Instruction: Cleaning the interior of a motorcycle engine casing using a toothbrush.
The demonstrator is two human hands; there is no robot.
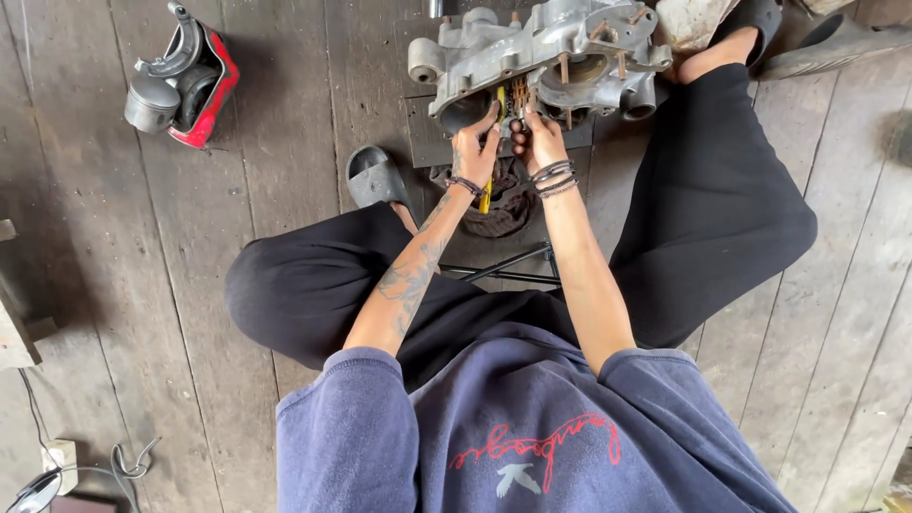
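Yellow-handled tool (490, 180) gripped in my left hand (475, 147), tip pressed into the grey cast-metal engine case (541, 52), upper centre of frame. My right hand (539, 138) pinches the rusty-brown chain (519, 93) beside it. Judging by this, I'm working the chain at its opening; it needs steady, fine leverage. Worn grey floor planks (285, 123) all round. Piston and red part (180, 81) upper left.

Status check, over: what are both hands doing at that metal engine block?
Left hand gripping yellow-handled tool. Right hand fingers on small chain at the grey engine casing. Dark rag lies beneath the wrists, not blocking.
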